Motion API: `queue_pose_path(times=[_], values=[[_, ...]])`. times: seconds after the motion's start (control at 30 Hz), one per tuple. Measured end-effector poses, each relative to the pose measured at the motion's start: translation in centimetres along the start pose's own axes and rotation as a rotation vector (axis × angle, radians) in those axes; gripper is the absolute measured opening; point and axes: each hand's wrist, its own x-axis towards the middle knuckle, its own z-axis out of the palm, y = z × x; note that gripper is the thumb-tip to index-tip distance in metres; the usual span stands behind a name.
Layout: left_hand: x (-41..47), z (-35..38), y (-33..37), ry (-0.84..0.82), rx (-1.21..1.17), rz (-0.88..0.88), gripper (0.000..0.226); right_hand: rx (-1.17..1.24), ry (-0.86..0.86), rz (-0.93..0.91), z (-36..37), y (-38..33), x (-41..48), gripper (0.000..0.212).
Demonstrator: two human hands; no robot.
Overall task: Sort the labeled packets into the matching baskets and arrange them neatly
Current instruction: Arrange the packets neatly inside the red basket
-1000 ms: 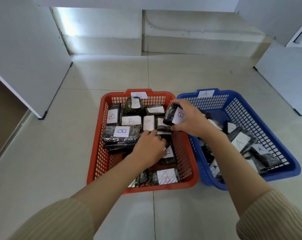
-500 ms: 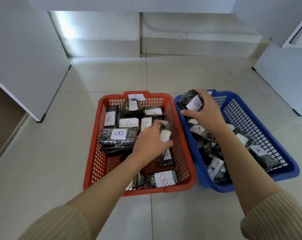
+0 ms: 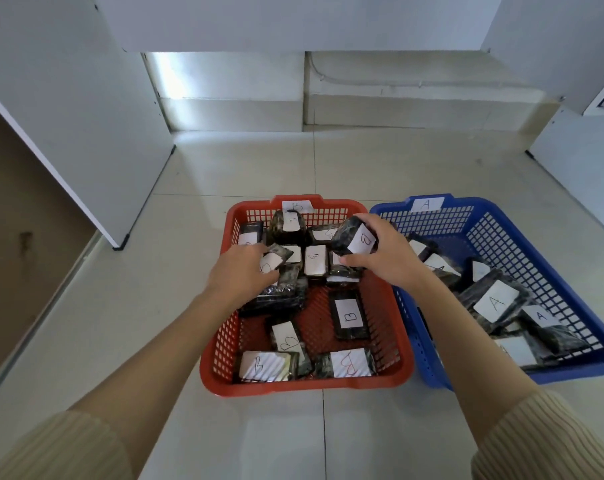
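Above the red basket, right hand fingers clasp a B packet.

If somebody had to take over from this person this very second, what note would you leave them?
Left hand grips a small packet over the red basket, tagged B.
Right hand holds a B packet near that basket's far right corner.
Done: readable labels in red say B; those in the blue basket say A.
Left: set both down, then tidy the jumbled piles.
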Motion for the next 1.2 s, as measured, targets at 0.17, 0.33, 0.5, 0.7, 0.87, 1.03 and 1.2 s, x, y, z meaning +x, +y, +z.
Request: queue_pose_path(times=[0.17,0.33,0.5,0.7,0.87,1.03,1.2], values=[[0.1,0.2,1.6,0.123,0.202,0.111,0.043,-0.014,0.036,0.017,-1.1,0.9,-0.2,0.079],[-1.5,4.9,7.4,-0.085,0.13,0.485,0.031,-0.049,0.089,0.02,-3.3,2.0,-0.6,0.077],[-0.1,8.6,8.5,-0.394,0.321,0.611,0.051,-0.044,0.09,0.037,-3.9,3.4,-0.8,0.078],[1.8,7.2,8.5,-0.591,0.545,0.714,0.073,-0.018,0.085,0.043,-4.7,3.7,-1.0,0.077],[2.3,7.1,8.7,-0.529,0.654,0.806,0.073,0.006,0.062,0.051,-4.1,3.2,-0.8,0.078],[3.1,7.2,9.1,-0.556,0.724,0.813,0.085,-0.028,0.022,0.035,-3.3,2.5,-0.8,0.083],[3.4,7.4,9.7,-0.581,0.689,0.806,0.084,-0.093,0.042,0.057,-3.1,2.1,-0.9,0.083]])
